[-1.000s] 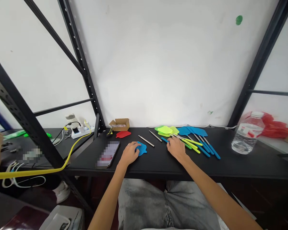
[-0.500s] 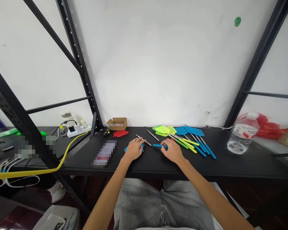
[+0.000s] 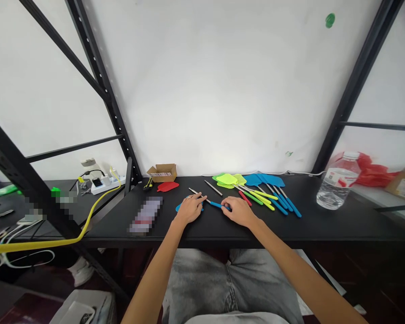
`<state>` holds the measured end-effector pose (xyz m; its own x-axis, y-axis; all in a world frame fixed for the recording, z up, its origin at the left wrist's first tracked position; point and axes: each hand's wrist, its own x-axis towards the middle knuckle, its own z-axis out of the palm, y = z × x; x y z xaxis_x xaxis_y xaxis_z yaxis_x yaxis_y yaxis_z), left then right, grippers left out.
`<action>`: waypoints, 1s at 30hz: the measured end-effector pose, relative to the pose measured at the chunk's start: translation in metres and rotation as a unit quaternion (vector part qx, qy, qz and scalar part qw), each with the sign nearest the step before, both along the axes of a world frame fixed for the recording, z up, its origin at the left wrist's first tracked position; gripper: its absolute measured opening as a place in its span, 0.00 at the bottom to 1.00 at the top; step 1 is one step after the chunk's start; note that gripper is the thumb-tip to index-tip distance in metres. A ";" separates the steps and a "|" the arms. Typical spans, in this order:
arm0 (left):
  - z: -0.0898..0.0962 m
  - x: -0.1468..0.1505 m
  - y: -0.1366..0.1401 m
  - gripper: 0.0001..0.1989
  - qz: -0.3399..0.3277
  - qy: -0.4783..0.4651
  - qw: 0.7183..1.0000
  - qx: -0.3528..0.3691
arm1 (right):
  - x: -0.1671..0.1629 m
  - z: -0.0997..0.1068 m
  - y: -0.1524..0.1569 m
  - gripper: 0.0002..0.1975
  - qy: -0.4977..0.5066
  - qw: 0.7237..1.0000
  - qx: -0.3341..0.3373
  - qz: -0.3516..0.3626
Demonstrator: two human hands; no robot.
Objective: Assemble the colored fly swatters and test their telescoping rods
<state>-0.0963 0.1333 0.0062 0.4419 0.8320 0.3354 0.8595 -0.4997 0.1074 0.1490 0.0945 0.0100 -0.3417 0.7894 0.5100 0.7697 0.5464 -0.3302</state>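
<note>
My left hand [image 3: 190, 209] has its fingers on a thin metal rod [image 3: 193, 191], gripping it low against the table. Beneath that palm a blue fly swatter head [image 3: 178, 208] is mostly hidden. Between thumb and fingers, my right hand [image 3: 240, 211] pinches a blue handle [image 3: 216, 204], whose left end meets the rod's near end; how far the rod goes in I cannot tell. A second metal rod [image 3: 213, 187] lies loose behind the hands. Just right of my right hand is a red handle [image 3: 245, 198].
Yellow-green fly swatters [image 3: 227, 180] and blue fly swatters [image 3: 272, 181] lie fanned at right, near a water bottle [image 3: 339, 182]. To the left are a red swatter head [image 3: 168, 186], a small cardboard box [image 3: 162, 173], a blurred phone [image 3: 146, 215] and a yellow cable [image 3: 93, 211].
My right hand has moved left with the blue handle, which has closed the gap to the rod's end. My left hand stays on the rod. The view has shifted slightly.
</note>
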 end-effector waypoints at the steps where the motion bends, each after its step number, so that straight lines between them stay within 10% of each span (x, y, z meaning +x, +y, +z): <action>1: -0.001 0.000 0.001 0.23 0.000 -0.001 1.000 0.001 | 0.000 0.000 0.000 0.07 -0.005 1.000 -0.002 0.009; 30: 0.005 0.002 -0.003 0.10 -0.080 -0.089 0.992 0.037 | -0.009 -0.002 0.002 0.08 0.078 0.993 0.077 0.037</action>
